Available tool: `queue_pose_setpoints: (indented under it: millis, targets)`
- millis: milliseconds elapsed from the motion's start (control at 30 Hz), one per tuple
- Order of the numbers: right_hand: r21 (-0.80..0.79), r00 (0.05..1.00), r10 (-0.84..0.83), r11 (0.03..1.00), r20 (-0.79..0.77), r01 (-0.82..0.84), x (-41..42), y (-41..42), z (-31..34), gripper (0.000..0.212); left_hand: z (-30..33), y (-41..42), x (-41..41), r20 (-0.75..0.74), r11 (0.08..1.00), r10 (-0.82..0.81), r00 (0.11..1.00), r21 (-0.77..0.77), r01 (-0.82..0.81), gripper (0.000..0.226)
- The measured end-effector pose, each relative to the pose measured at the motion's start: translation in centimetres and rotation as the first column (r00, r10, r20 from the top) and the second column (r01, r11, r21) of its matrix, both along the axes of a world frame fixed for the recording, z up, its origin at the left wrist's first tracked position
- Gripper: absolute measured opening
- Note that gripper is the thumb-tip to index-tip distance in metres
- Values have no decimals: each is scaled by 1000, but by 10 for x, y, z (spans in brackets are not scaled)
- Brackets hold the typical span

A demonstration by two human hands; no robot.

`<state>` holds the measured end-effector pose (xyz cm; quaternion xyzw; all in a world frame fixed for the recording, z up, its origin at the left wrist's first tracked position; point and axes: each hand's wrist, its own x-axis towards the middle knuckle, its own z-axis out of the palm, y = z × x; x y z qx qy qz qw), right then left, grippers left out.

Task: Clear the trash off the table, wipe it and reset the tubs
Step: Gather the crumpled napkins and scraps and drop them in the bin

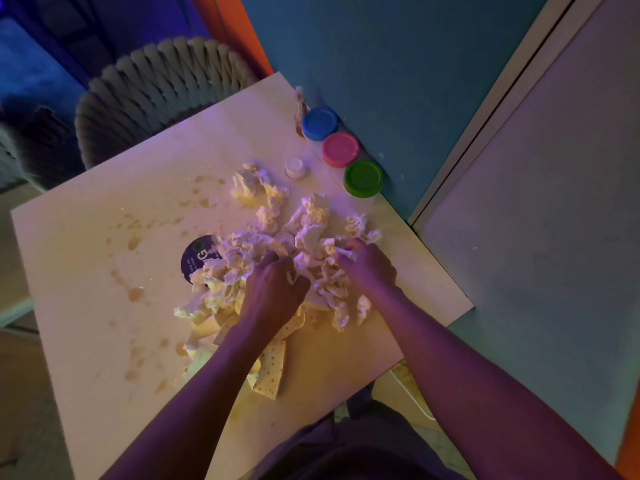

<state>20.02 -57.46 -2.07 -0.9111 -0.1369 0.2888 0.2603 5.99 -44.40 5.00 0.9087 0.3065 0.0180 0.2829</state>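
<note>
Both hands are deep in a big heap of crumpled paper [277, 244] in the middle of the frame; the left hand [275, 289] has its fingers curled into the paper and is grabbing a bunch of it; the right hand [367, 263] is curled too and pinches a scrap near the right side of the heap. So the trash is not off the table [86, 271] yet; I think this is the scooping-up step, right at the start of the job.

Three tubs stand in a row at the upper right of the table, close to the blue wall: one with a blue lid [319, 123], one with a pink lid [340, 149], one with a green lid [363, 178]. A small white cap [295, 168] sits just beside them, near the top of the heap.

Here is what could go wrong; the heap is loose and spread wide, so two hands may not hold it all, and bits could drop off the near edge onto the floor. A round dark lid [199, 256] is half hidden under the left side of the paper; it could get dragged along and slide off. The white cap is small and could be swept up with the trash by mistake. There are brown spots [135, 294] on the left part of the table; if they are wet, paper pulled across them could smear them. A wide sweep to the upper right could bump the tubs.
</note>
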Motion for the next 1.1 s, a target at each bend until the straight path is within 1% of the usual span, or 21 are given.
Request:
queue_pose_setpoints:
  millis: [100, 200, 333, 433, 500, 600, 667, 733, 800, 900, 1000, 1100]
  targets:
    - [14, 1000, -3, 1000, -14, 3, 6, 2, 0, 34, 2, 0, 0, 47, 999, -26, 999, -26, 27, 30]
    - [89, 996, -70, 993, -60, 75, 12, 2, 3, 35, 2, -1, 1, 97, 998, -27, 995, -49, 32, 35]
    - [189, 973, -202, 957, -108, 219, 17, -6, 14, 34, -4, -1, 6, 121, 999, -12, 993, -49, 18, 23]
    - [264, 946, -280, 911, -165, 316, 17, -16, 20, 23, -8, -2, 14, 115, 997, -64, 991, -26, 67, 31]
    - [304, 930, -318, 881, -186, 362, 17, -22, 22, 18, -8, -5, 20, 104, 998, -56, 993, -18, 58, 27]
    - [354, 901, -381, 829, -209, 433, 18, -31, 23, 18, -8, -14, 28, 113, 999, -28, 993, -20, 30, 13]
    - [394, 877, -411, 784, -248, 479, 17, -37, 22, 16, -10, -19, 32, 119, 998, -30, 992, -54, 36, 14]
    - [429, 868, -391, 757, -306, 492, 16, -43, 20, 21, -13, -23, 34, 111, 996, -51, 992, -62, 58, 8]
    - [441, 865, -358, 752, -351, 490, 15, -47, 19, 33, -17, -26, 35, 107, 995, -82, 991, -50, 88, 4]
    - [422, 855, -342, 759, -390, 496, 15, -54, 16, 43, -22, -28, 36, 90, 994, -97, 991, -35, 100, 11]
    - [373, 830, -376, 761, -413, 531, 14, -60, 11, 40, -24, -29, 35, 77, 992, -120, 990, -21, 122, 14]
    - [338, 777, -432, 723, -459, 602, 12, -64, 9, 31, -26, -30, 34, 64, 991, -129, 990, -15, 130, 17]
